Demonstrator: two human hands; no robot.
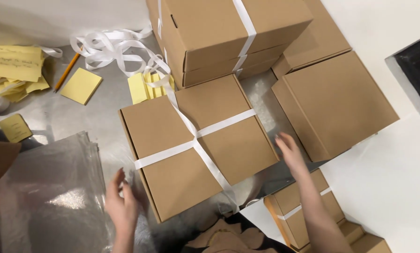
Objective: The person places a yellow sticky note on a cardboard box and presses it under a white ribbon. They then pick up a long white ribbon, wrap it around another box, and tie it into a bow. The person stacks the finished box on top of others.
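The flat cardboard box [198, 145] lies in front of you in the middle of the metal surface [69, 117], turned at a slant. A white ribbon [196, 138] crosses it both ways, meeting near its centre. Your left hand [122, 204] rests at its near-left corner, fingers loosely spread and holding nothing; your right hand [290, 152] presses flat and open against its right edge, so the two hands bracket the box. The cardboard is matte, stiff and square-edged. Loose ribbon coils [111, 47] lie beyond, beside yellow sticky notes [81, 85] and a pencil [67, 71]. More boxes [334, 100] crowd the right; clear plastic sheets [51, 197] lie left.
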